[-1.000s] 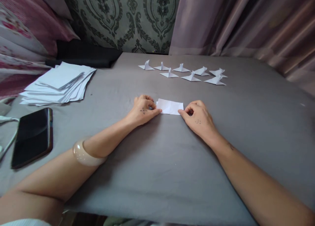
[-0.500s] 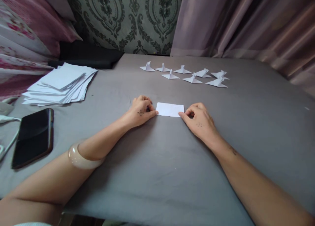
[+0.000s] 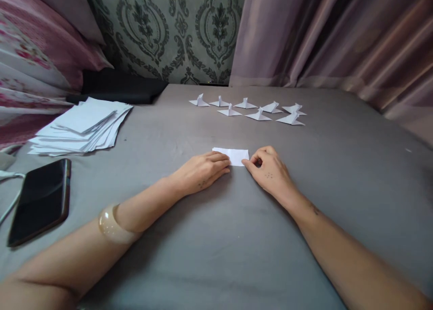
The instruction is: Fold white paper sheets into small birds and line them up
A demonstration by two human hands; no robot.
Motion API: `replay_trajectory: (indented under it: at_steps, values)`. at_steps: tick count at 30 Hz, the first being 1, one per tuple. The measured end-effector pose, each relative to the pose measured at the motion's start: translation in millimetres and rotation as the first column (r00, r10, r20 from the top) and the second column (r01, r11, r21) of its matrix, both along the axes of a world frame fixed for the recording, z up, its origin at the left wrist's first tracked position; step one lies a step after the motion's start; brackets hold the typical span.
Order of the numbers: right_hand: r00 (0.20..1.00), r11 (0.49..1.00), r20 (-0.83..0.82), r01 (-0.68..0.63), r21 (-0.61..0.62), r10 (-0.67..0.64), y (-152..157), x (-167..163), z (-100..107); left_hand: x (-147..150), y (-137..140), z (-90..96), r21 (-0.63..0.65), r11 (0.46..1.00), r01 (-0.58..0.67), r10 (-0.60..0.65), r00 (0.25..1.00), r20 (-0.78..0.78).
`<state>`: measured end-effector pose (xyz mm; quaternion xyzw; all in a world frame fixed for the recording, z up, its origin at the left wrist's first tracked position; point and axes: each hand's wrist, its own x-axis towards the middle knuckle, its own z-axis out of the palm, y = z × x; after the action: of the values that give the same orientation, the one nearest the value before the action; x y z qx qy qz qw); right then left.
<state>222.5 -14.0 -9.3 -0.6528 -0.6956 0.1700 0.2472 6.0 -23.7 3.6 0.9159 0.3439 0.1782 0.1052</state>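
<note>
A small white paper (image 3: 238,157), folded into a narrow rectangle, lies on the grey cloth in front of me. My left hand (image 3: 204,171) rests over its left part, fingers stretched out flat and together, hiding that end. At the lower right corner, my right hand (image 3: 269,166) pinches the paper between thumb and curled index finger. Farther back stand several folded white paper figures (image 3: 259,116) with spread wings, in two loose rows.
A stack of white paper sheets (image 3: 84,127) lies at the left. Nearer me are a dark phone (image 3: 40,202) and a white cable (image 3: 11,201). Behind the stack is a folded black item (image 3: 125,88). Curtains (image 3: 270,35) hang along the back right.
My left hand has let go of the paper's left corner, turned palm down and slid right onto the paper. My right hand keeps its pinch. The view has tilted slightly up.
</note>
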Motion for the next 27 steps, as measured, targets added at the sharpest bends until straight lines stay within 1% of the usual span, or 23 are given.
replay_trajectory:
  at_steps: [3, 7, 10, 13, 15, 18, 21, 25, 27]
  values:
    - [1.0, 1.0, -0.001, -0.004, -0.022, 0.004, -0.3, 0.3, 1.4, -4.0, -6.3, 2.6, 0.098, 0.993, -0.064, 0.079, 0.985, -0.152]
    - [1.0, 0.999, 0.001, -0.015, -0.028, 0.015, 0.4, 3.6, 1.4, -7.3, -9.9, 12.1, 0.14, 0.987, -0.085, 0.125, 0.943, -0.308]
    - [1.0, 0.999, -0.001, -0.018, -0.031, 0.018, 1.3, 7.0, 1.0, -5.0, -9.3, 16.2, 0.148, 0.983, -0.107, 0.154, 0.921, -0.357]
    - [0.999, 0.999, -0.021, -0.025, -0.038, 0.024, 3.2, 10.2, 1.1, -1.0, -6.3, 15.6, 0.176, 0.976, -0.128, 0.186, 0.912, -0.367]
    - [0.999, 0.998, -0.041, -0.029, -0.049, 0.027, 5.1, 12.3, 1.5, 1.5, -3.1, 13.7, 0.21, 0.969, -0.13, 0.2, 0.912, -0.358]
    - [0.997, 0.996, -0.068, -0.038, -0.08, 0.032, 8.1, 15.2, 3.2, 3.6, 3.2, 9.6, 0.22, 0.97, -0.1, 0.171, 0.928, -0.331]
    - [0.996, 0.995, -0.086, -0.023, -0.095, 0.015, 9.9, 15.9, 5.3, 2.6, 11.7, 4.0, 0.155, 0.984, -0.09, 0.126, 0.962, -0.244]
    - [0.997, 0.999, -0.079, 0.022, -0.037, -0.024, 11.3, 13.1, 5.4, -1.1, 26.9, -3.9, 0.066, 0.997, -0.049, 0.052, 0.998, -0.036]
    - [0.997, 0.999, -0.074, 0.031, -0.018, -0.033, 12.1, 12.1, 4.0, -2.0, 33.6, -6.6, 0.008, 1.0, -0.01, 0.01, 1.0, 0.017]
